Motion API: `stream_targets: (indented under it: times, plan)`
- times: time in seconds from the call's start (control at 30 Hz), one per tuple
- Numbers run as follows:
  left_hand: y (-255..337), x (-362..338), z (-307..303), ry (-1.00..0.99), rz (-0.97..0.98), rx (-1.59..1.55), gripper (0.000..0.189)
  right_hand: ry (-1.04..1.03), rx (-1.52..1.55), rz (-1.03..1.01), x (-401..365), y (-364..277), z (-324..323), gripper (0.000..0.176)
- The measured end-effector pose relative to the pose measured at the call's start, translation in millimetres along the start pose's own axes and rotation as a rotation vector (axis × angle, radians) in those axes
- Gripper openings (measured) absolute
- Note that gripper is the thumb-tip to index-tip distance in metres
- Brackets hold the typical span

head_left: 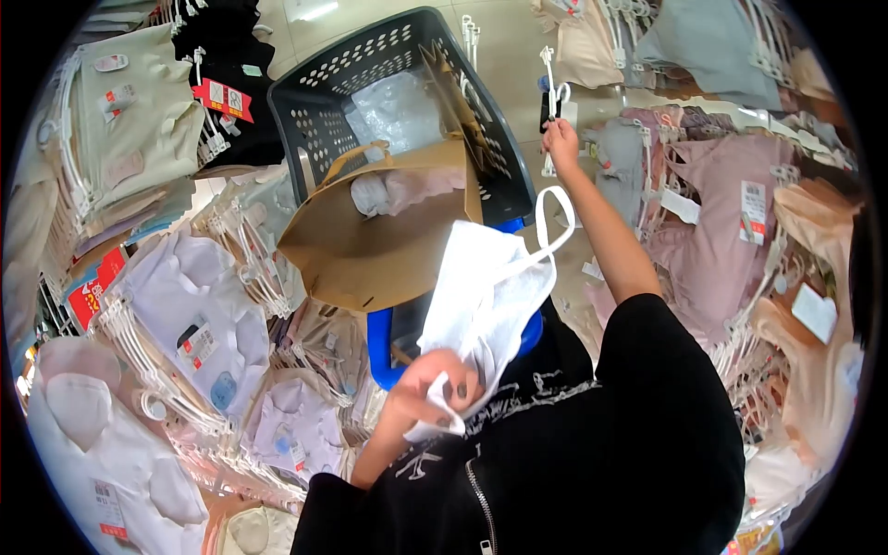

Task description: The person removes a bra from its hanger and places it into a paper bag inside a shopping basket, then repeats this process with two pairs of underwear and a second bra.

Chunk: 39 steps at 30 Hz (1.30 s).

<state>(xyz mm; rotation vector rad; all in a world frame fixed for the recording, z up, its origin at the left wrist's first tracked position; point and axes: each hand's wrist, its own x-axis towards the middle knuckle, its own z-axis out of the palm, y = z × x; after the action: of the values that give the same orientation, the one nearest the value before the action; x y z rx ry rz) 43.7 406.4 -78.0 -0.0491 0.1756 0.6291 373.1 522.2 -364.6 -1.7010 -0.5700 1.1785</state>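
Note:
My left hand (437, 387) is closed round a bunched white garment (481, 287), low in front of my chest. One strap of the garment loops up at its right. Out to the upper right, my right hand (561, 139) grips white hangers (552, 91), with a small dark item beside them. An open brown paper bag (370, 250) stands beyond the garment, with pale pink and white cloth (407, 190) inside it. The bag rests in a dark grey basket (370, 44) that also holds a clear plastic package (398, 111).
Racks of hanging garments crowd both sides, with white and lilac tops (190, 305) at the left and pink tops (731, 185) at the right. A blue frame (379, 347) shows below the basket. Tiled floor (504, 37) lies beyond it.

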Motion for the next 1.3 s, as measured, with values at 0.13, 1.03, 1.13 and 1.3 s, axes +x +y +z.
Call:
stream_targets:
  times: [0.13, 1.03, 1.13, 1.3]
  plan:
    - [-3.1, -2.0, 10.7, 0.186, 0.056, 0.103, 0.034, -0.122, -0.056, 0.051, -74.4, -64.9, -19.5, 0.019]
    - [75.1, -19.2, 140.8, -0.52, 0.626, 0.16, 0.027, -0.704, 0.781, -0.199, -271.5, -338.7, 104.9, 0.034]
    - [85.7, -37.2, 116.7, -0.095, 0.592, 0.751, 0.029, -0.582, 0.605, -0.455, -275.5, -363.6, 105.2, 0.043]
    - [97.2, -47.8, 110.5, 0.56, 0.708, 2.086, 0.031, -0.63, 0.117, -0.661, -288.9, -400.0, 88.1, 0.043]
